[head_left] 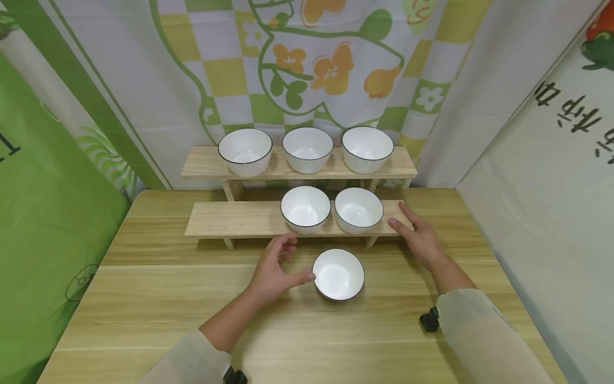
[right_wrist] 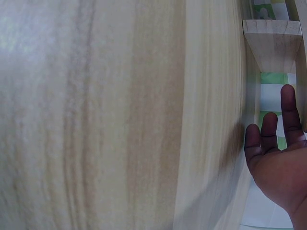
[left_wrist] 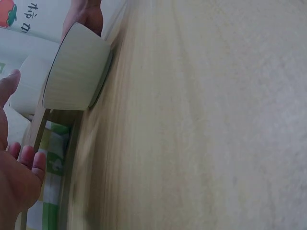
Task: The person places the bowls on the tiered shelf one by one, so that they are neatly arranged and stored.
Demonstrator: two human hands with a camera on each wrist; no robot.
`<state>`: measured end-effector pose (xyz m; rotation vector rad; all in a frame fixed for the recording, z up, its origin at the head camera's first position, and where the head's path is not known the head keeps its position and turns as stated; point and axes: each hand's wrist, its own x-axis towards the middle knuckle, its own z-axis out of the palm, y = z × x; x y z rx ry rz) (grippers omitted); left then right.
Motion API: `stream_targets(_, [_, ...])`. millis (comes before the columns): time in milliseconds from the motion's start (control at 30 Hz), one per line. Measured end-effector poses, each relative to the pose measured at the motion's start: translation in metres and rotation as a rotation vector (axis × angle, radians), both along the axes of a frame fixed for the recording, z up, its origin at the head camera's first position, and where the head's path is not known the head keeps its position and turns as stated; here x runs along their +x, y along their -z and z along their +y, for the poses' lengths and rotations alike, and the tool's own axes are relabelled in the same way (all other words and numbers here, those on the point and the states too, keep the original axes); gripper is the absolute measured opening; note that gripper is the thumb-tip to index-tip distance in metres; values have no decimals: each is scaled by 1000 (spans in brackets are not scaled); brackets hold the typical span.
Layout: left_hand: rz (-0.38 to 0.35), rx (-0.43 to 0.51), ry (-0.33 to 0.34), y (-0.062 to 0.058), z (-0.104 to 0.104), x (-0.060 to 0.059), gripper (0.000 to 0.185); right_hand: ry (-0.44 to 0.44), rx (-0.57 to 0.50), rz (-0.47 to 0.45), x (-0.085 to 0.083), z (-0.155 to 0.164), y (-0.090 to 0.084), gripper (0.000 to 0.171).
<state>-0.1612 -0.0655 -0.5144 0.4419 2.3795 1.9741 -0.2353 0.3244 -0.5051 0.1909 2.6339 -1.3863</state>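
A white bowl with a dark rim point(head_left: 338, 274) is in front of the lower wooden shelf point(head_left: 230, 220). My left hand point(head_left: 274, 272) is just left of this bowl, its thumb tip at the rim and its fingers spread loosely towards the shelf's front edge. Two similar bowls, one mid-shelf point(head_left: 305, 209) and one right of it point(head_left: 358, 210), stand side by side on that shelf. At the shelf's right end is my right hand point(head_left: 422, 237), thumb over the board and index finger along its end. In the right wrist view its other fingers point(right_wrist: 269, 132) extend below board level.
Three more white bowls, left point(head_left: 245, 152), middle point(head_left: 307, 150) and right point(head_left: 367, 149), line the upper wooden shelf point(head_left: 201, 162). Both shelves stand at the back of the wooden table point(head_left: 158, 298), before a patterned curtain point(head_left: 225, 74).
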Motion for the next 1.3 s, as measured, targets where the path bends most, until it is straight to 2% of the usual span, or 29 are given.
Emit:
stream_targets(433, [-57, -64, 136, 11, 13, 3, 103, -3, -12, 12, -2, 0, 1, 86])
stream_targets(700, [-72, -126, 209, 14, 25, 5, 120, -9, -30, 10, -2, 1, 1, 86])
stream_targets(967, [-60, -272, 205, 17, 36, 10, 135, -5, -39, 4, 0, 1, 2, 84])
stream_targets(1300, [-79, -262, 206, 17, 46, 12, 137, -5, -29, -2, 0, 1, 1, 85])
